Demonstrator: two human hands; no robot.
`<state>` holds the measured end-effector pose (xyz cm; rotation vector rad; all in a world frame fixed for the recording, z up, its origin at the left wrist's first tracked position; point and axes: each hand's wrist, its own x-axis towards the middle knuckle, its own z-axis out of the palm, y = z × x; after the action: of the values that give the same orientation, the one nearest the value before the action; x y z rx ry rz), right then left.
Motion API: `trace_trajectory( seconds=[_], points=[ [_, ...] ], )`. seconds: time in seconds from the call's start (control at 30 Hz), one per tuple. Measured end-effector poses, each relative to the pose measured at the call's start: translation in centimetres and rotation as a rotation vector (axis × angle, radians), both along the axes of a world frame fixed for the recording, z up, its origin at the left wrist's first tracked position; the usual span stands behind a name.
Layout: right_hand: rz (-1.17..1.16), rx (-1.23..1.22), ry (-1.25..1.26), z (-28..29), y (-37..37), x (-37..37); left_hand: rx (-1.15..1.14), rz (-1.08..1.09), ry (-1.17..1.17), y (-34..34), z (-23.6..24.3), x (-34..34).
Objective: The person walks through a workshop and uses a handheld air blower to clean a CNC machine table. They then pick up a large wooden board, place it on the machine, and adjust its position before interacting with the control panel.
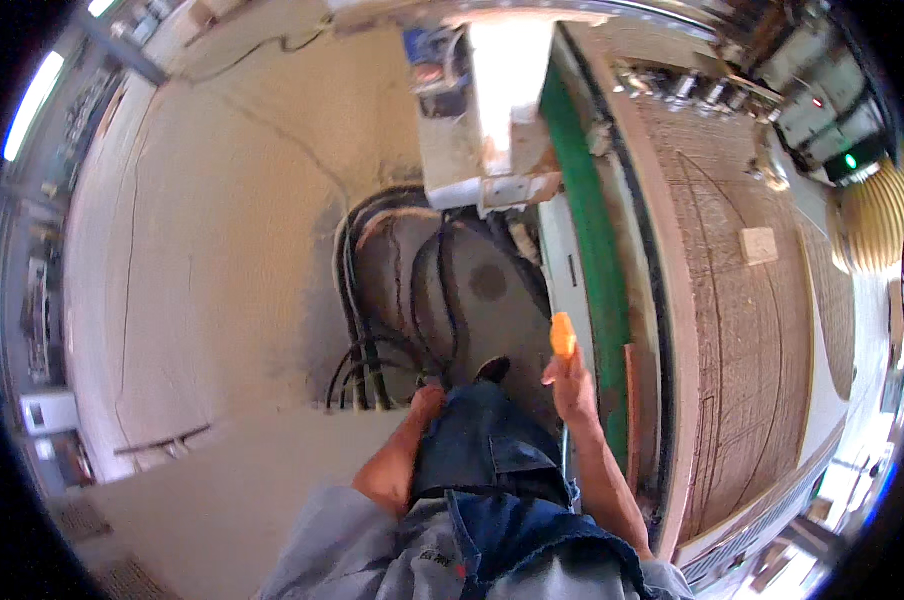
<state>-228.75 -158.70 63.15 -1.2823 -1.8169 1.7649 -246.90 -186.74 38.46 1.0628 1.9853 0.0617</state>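
Note:
My right hand [571, 388] is raised beside the green edge of the machine bed, its fingers wrapped round an orange-yellow object [563, 335]. The top of that object sticks up past the fingers; its kind is not clear. By my left thigh hangs my left hand [429, 402], its fingers curled in. Something small and greyish shows at its fingertips, too blurred to name. Dark blue work clothes [492, 440] cover my legs, and one dark shoe [493, 370] shows between my hands.
Thick black cables [347, 290] loop over the dusty floor [242, 230] ahead of me. A machine bed with a green side [597, 230] runs along my right. On its brown board [737, 350] lies a small pale block [759, 246]. A white machine column [507, 90] stands ahead.

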Motion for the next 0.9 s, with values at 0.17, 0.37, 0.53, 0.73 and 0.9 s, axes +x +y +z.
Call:
trace_trajectory(
  seconds=[0.17, 0.37, 0.53, 0.73, 0.9],
  points=[
    [-0.241, 0.166, 0.071, 6.2, 7.0, 2.3, 0.153, -0.221, 0.104, 3.6, 0.3, -1.6],
    [-0.224, 0.258, -0.013, 12.6, 13.3, -0.1, 0.109, -0.307, 0.122, 8.2, 0.3, -1.1],
    [-0.105, 0.683, -0.209, 13.6, 15.2, -4.7, 0.17, -0.259, 0.015, 9.5, 3.6, -1.1],
    [-0.008, 0.798, -0.249, 12.6, 15.6, -10.8, 0.124, -0.462, 0.211, 6.2, 1.7, -3.1],
    [-0.12, 0.778, -0.368, 13.7, 20.0, -10.7, 0.097, -0.341, 0.117, 7.1, -3.8, -3.5]
  ],
)
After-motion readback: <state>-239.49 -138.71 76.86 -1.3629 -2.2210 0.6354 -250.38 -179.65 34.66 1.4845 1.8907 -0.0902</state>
